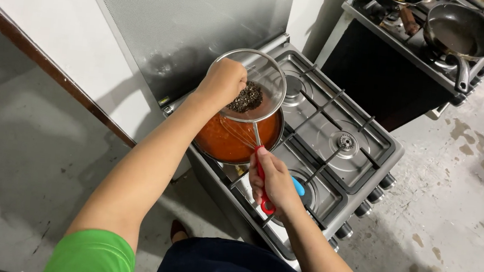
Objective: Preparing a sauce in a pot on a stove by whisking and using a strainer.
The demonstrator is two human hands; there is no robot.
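Right hand (274, 182) gripping strainer (256, 89) handle

The right hand (275, 181) grips the red and blue handle of a wire mesh strainer (257, 89), holding it tilted over a pot (235, 140) of orange-red sauce on a steel gas stove (338, 147). The left hand (222, 83) reaches into the strainer, touching a dark, grainy clump (247, 97). A second stove behind carries 1 dark frying pan (459, 31).

2 bare forearms, a bright green short sleeve (93, 256) on the left, dark navy clothing (232, 271) below
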